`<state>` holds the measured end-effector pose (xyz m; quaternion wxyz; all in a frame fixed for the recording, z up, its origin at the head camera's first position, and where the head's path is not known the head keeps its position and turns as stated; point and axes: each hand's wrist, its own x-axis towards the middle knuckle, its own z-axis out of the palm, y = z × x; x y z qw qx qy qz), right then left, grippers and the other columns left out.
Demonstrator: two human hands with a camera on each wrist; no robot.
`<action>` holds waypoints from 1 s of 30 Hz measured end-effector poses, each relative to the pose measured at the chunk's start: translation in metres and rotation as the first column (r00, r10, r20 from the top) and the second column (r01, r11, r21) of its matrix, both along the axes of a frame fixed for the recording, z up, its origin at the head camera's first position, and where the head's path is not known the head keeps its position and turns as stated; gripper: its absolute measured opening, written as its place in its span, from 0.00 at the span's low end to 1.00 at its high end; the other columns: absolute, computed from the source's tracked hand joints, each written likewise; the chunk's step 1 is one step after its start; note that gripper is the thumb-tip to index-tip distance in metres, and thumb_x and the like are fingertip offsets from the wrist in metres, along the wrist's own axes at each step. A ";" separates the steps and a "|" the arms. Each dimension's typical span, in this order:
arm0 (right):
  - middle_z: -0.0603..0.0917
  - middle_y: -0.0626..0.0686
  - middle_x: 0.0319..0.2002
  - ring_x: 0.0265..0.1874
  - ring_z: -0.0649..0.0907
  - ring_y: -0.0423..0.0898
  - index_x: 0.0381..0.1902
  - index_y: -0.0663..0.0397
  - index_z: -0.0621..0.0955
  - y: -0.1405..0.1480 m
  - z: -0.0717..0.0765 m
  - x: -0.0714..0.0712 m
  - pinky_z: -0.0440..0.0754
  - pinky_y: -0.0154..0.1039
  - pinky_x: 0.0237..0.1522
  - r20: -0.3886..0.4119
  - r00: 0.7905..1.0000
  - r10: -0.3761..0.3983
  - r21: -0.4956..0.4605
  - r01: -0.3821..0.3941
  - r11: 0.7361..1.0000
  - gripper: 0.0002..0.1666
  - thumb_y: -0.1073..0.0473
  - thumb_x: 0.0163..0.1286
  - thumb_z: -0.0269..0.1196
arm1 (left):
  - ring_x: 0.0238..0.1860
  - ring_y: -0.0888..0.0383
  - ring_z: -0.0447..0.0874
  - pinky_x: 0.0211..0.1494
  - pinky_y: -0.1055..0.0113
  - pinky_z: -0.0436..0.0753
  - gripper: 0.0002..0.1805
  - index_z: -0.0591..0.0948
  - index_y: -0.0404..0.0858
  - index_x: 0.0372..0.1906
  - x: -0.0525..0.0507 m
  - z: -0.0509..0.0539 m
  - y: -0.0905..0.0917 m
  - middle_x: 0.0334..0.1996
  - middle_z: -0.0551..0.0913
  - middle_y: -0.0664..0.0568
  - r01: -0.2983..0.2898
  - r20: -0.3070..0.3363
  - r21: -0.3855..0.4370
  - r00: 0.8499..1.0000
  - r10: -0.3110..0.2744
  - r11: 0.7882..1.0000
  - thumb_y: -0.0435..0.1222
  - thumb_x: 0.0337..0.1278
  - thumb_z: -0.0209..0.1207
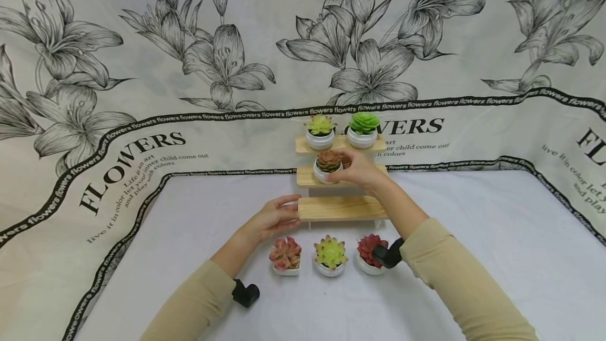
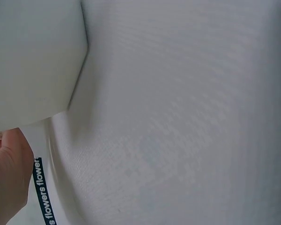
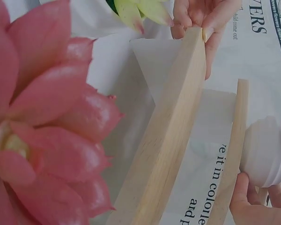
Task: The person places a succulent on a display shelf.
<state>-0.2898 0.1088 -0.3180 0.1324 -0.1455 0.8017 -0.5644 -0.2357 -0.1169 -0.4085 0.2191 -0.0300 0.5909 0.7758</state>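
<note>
Right hand [image 1: 356,171] grips pot [image 1: 321,173] on middle board [image 1: 305,177]: upright, rosette [image 1: 329,159] up. Left hand [image 1: 273,217], apart, pinches bottom board [image 1: 343,208] by left end; long axis left-right.

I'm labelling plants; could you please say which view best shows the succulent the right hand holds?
The head view: it shows the succulent and white pot together, held by the right hand. The right wrist view shows mainly the pot, at the frame's edge; the left wrist view shows none of it.
</note>
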 end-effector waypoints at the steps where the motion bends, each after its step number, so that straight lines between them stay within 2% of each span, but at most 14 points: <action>1: 0.73 0.62 0.50 0.45 0.73 0.49 0.65 0.64 0.64 0.000 0.001 0.000 0.77 0.32 0.40 0.001 1.000 -0.003 0.002 0.003 1.000 0.43 0.69 0.51 0.69 | 0.39 0.59 0.79 0.45 0.67 0.82 0.32 0.60 0.31 0.68 0.000 0.001 0.000 0.63 0.65 0.32 -0.001 0.001 0.002 1.000 0.001 1.000 0.19 0.57 0.49; 5: 0.73 0.63 0.52 0.48 0.73 0.52 0.65 0.64 0.64 -0.001 0.001 -0.001 0.77 0.34 0.42 0.005 1.000 0.001 -0.012 -0.001 1.000 0.43 0.70 0.51 0.69 | 0.39 0.58 0.79 0.46 0.66 0.82 0.31 0.60 0.30 0.68 -0.001 0.001 0.000 0.63 0.64 0.32 -0.001 0.002 0.008 1.000 0.001 1.000 0.18 0.57 0.49; 14: 0.68 0.65 0.56 0.55 0.69 0.57 0.66 0.61 0.63 0.004 0.002 0.001 0.74 0.45 0.53 0.044 0.999 0.011 -0.064 -0.008 0.998 0.44 0.70 0.52 0.68 | 0.38 0.59 0.80 0.45 0.67 0.82 0.31 0.60 0.30 0.68 -0.001 0.001 0.000 0.62 0.65 0.32 -0.005 0.003 0.004 1.000 0.005 1.000 0.19 0.57 0.49; 23: 0.68 0.66 0.56 0.55 0.71 0.58 0.66 0.62 0.63 0.015 0.002 0.007 0.76 0.43 0.52 0.044 0.998 0.032 -0.100 -0.028 0.995 0.43 0.72 0.53 0.66 | 0.38 0.59 0.79 0.43 0.67 0.82 0.31 0.60 0.30 0.67 -0.001 0.001 0.001 0.61 0.66 0.32 -0.002 -0.008 0.002 1.000 0.002 1.000 0.19 0.57 0.49; 30: 0.65 0.66 0.58 0.58 0.68 0.60 0.67 0.61 0.62 0.029 0.003 0.014 0.72 0.48 0.57 0.061 0.997 0.056 -0.124 -0.048 0.991 0.42 0.70 0.55 0.65 | 0.37 0.59 0.80 0.42 0.69 0.82 0.31 0.60 0.29 0.68 0.000 0.001 0.001 0.60 0.67 0.33 0.000 -0.008 0.013 1.000 0.000 1.000 0.18 0.57 0.49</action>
